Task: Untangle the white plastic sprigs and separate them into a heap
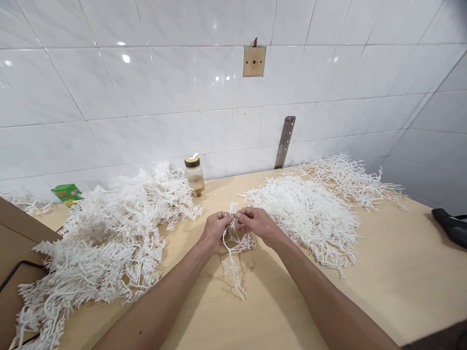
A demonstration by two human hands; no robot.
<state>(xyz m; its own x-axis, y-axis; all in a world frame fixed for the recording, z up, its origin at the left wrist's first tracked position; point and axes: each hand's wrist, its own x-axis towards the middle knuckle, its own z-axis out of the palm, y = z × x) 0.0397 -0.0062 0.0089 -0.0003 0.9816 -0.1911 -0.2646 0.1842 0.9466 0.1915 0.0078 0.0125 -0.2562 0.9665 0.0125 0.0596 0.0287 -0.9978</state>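
Between my two hands, over the middle of the table, is a small bunch of white branching plastic-looking sprigs (233, 267). My left hand (218, 226) pinches the bunch near its upper end, thumb against fingers. Close against it, my right hand (257, 222) has its thumb and fingertips closed on the same sprigs. Thin stems hang down below the hands, and a short tuft sticks up above the fingertips. What exactly lies between the fingertips is too small to make out.
A large tangled heap of white sprigs (113, 238) covers the table's left side. Flatter piles of sprigs (310, 214) lie to the right. A lidded jar (195, 180), a green box (66, 193) and an upright metal strip (285, 142) stand near the tiled wall. A black object (452, 226) sits far right.
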